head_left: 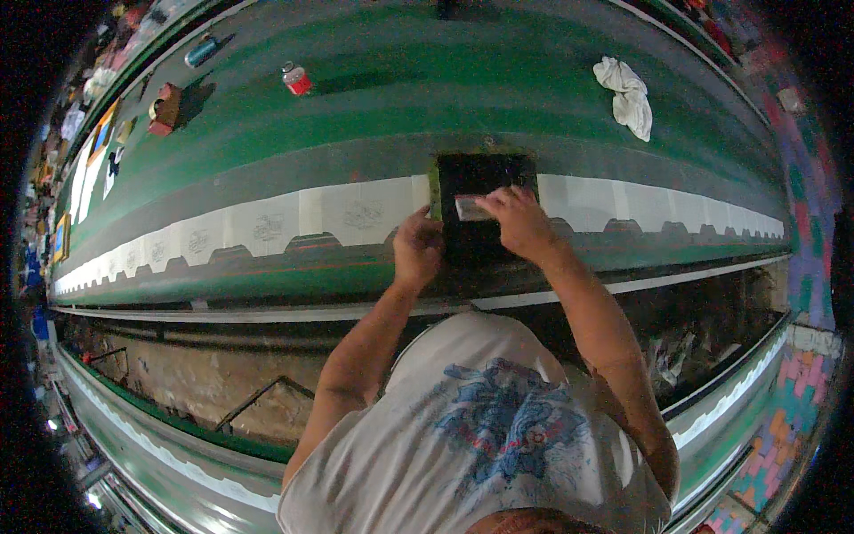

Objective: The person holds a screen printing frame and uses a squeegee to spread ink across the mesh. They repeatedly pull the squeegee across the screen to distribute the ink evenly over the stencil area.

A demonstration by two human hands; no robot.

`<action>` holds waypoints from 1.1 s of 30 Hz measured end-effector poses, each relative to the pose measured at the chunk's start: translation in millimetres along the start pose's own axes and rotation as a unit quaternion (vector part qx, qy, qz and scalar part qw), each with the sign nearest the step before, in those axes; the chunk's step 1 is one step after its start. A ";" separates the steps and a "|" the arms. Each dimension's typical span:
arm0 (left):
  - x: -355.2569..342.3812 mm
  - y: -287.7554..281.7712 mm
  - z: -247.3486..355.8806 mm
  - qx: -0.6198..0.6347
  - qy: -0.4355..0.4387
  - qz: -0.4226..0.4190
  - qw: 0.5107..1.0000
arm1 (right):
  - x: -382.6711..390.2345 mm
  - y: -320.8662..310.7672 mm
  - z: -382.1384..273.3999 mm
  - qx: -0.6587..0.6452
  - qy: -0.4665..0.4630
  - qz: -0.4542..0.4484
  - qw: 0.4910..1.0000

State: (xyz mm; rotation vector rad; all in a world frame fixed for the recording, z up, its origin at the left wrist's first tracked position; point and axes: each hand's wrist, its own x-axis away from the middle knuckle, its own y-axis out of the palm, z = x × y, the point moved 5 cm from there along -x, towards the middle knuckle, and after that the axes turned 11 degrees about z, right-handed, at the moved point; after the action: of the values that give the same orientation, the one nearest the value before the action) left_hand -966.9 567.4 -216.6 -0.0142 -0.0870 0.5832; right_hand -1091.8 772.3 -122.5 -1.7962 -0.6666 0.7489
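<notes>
Black printing frame (pixel 485 209) at 12 o'clock: left hand (pixel 417 248) grips its edge, right hand (pixel 519 222) grasps the small scraper (pixel 470 208) on it.

A red can (pixel 297 80) with a pale top stands on the long green table at about eleven o'clock, well apart from a blue-grey cylindrical can (pixel 201 51) lying tilted farther toward ten o'clock near the table's far edge. Just below that, a small reddish-brown box-like package (pixel 165 109) sits with its flap raised. Along the nine o'clock rim, flat rectangular cards or sheets (pixel 92 165) in white, orange and yellow lie in a row beside the table, and one blue-and-yellow framed panel (pixel 60 238) stands lower on the same side; their details are too small to tell. No screens are visible.
</notes>
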 end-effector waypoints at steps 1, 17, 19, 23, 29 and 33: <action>-2.8 -0.2 -4.9 -0.036 0.068 0.013 0.997 | 12.3 -0.8 -9.5 0.000 -0.006 0.002 1.000; 23.3 18.5 22.8 -0.170 0.212 0.081 0.959 | 97.0 -24.5 -40.5 -0.144 0.005 0.066 0.987; 22.7 16.6 20.8 -0.175 0.202 0.074 0.961 | 108.2 -31.7 -23.4 -0.140 0.056 0.159 0.976; 26.5 21.0 41.9 -0.225 0.216 0.058 0.948 | 143.8 -28.7 22.2 -0.212 0.202 0.254 0.922; 44.7 87.9 63.7 -0.185 0.220 0.070 0.955 | 191.2 -32.4 83.1 -0.306 0.259 0.220 0.889; 60.7 157.2 43.5 -0.123 0.208 0.073 0.968 | 226.6 -50.5 138.8 -0.306 0.267 0.231 0.884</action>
State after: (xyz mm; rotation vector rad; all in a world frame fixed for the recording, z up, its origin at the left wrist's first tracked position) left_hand -1006.5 731.5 -174.5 -0.3860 0.2519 0.7034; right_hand -1053.4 1038.3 -153.4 -2.6596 -0.0824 0.3041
